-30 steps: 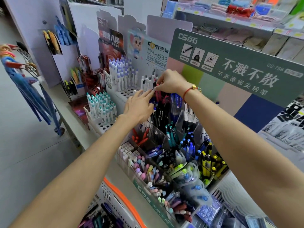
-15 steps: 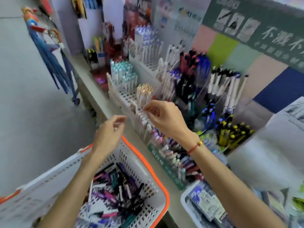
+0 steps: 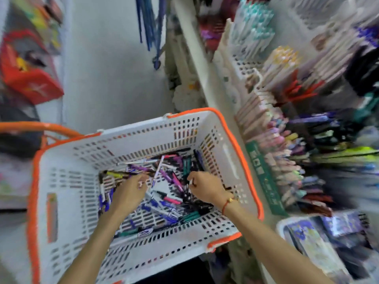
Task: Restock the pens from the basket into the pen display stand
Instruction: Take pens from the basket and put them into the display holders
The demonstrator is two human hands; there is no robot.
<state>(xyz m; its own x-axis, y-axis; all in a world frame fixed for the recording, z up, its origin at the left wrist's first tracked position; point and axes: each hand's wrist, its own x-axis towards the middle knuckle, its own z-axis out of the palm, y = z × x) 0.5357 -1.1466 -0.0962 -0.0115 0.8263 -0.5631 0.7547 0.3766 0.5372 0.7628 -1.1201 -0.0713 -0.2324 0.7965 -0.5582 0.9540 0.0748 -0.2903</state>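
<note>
A: Where are the pens right now?

B: Loose in a heap on the floor of the white basket with the orange rim, in the lower centre of the frame. Purple, pink, teal, black and blue ones lie crossed over each other.

A: And the hands?

B: Both are down in that heap, a little apart. The left hand has its fingers curled onto the pile, and the right hand is bent at the knuckles over the dark pens. Whether either one has closed on a pen I cannot tell; the fingertips are buried among the barrels.

A: What changed?

B: 1 second ago both hands were up at the pen display stand, seating pens in its upper rows. Half a second ago they were on the way down, above the basket rim. Now the view has swung down with them, and the stand sits blurred along the right side of the frame.

A: So what does that mean for the job?

B: I'd judge 1 placing round is over and the next pick has begun. Plenty of pens remain in the basket, so restocking looks well short of done.

A: Anything else around?

B: A red bag at upper left, and a tray of packaged goods at lower right.
</note>
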